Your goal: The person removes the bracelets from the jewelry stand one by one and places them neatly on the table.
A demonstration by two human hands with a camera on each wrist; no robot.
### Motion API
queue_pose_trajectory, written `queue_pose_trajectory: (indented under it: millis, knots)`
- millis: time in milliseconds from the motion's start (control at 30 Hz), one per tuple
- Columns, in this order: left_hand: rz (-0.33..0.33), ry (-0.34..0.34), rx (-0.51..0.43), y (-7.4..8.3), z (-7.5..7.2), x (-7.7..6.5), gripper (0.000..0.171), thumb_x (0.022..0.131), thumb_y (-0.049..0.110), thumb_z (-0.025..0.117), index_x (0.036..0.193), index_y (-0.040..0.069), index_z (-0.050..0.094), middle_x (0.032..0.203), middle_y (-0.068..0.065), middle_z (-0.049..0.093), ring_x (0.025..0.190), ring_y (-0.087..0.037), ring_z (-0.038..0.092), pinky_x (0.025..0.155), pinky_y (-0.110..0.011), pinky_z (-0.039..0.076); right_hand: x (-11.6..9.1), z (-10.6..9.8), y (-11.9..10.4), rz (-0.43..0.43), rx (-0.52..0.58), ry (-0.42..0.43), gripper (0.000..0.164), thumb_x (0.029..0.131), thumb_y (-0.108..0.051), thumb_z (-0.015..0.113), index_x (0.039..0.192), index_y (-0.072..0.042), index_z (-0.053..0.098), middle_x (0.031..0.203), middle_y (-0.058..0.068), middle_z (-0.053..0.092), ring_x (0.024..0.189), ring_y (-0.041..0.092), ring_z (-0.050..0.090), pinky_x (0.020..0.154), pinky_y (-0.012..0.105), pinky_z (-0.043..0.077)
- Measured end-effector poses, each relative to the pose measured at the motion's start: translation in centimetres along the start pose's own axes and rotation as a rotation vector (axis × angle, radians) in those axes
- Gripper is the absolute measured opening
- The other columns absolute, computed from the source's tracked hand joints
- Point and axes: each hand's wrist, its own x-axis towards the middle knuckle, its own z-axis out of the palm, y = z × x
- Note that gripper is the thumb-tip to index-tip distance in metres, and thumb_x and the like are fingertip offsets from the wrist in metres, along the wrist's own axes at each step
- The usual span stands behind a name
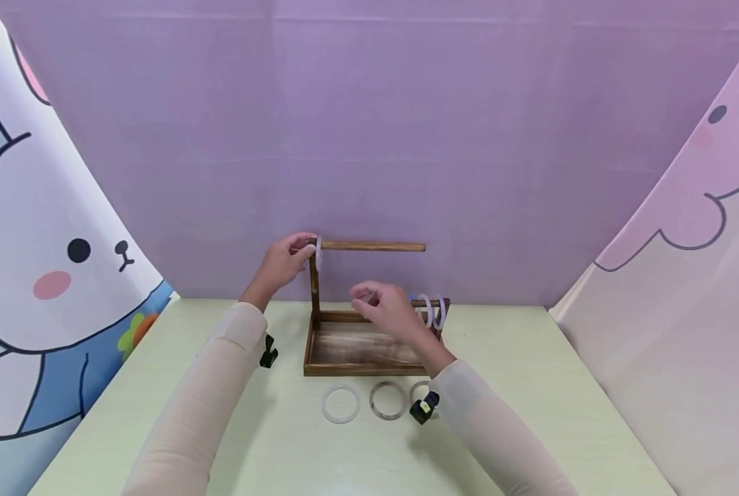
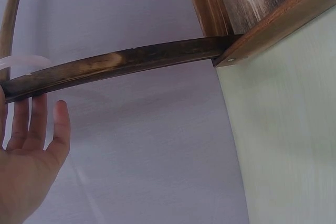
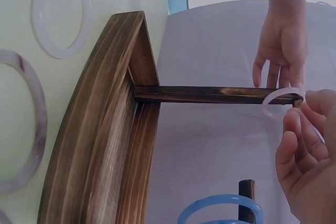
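Note:
A dark wooden bangle stand point(image 1: 369, 370) has a tray base, a tall left post and an upper bar. On that bar, against the post, hangs a pale pink bangle point(image 3: 269, 107). My left hand point(image 1: 285, 260) holds the top of the post between thumb and fingers, beside the bangle; its other fingers point(image 2: 38, 121) extend near the post. My right hand point(image 1: 384, 310) hovers over the tray, below the upper bar, fingers loosely bent and apart from the bangle. In the right wrist view, its fingertips overlap the bangle's edge.
A shorter bar at the stand's right carries several bangles, including a blue bangle point(image 3: 220, 200) and a lavender bangle point(image 1: 440, 313). In front of the stand lie a white bangle point(image 1: 341, 421), a brownish bangle point(image 1: 388, 417) and another bangle partly hidden by my right wrist.

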Motion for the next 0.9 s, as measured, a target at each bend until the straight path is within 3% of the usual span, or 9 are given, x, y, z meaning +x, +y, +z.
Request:
queue_pose_trajectory:
  millis: [533,733,900]
  knots:
    - [0.005,0.008,-0.012,0.3,0.3,-0.2,0.033,0.106,0.028,0.058,0.136,0.016,0.062,0.128,-0.013,0.066,0.112,-0.029,0.064,0.088,-0.045,0.061,2.4,0.9,-0.7,0.007,0.007,0.038,0.022,0.100,-0.027,0.067,0.120,-0.019,0.072,0.108,-0.002,0.074,0.079,0.017,0.065,0.058,0.029,0.053]
    - [0.008,0.011,-0.011,0.2,0.3,-0.2,0.033,0.106,0.027,0.057,0.137,0.015,0.062,0.127,-0.014,0.066,0.111,-0.029,0.064,0.087,-0.043,0.061,3.6,1.6,-1.3,-0.013,-0.024,0.086,0.021,0.098,-0.022,0.069,0.118,-0.015,0.073,0.107,0.001,0.075,0.080,0.013,0.066,0.066,0.026,0.055]
    - [0.016,0.016,-0.004,0.1,0.1,-0.1,0.035,0.106,0.029,0.057,0.138,0.015,0.061,0.128,-0.013,0.066,0.111,-0.029,0.065,0.088,-0.044,0.061,4.9,2.2,-1.7,-0.020,-0.040,0.123,0.023,0.096,-0.021,0.070,0.117,-0.012,0.072,0.107,0.004,0.076,0.087,0.020,0.069,0.074,0.027,0.056]
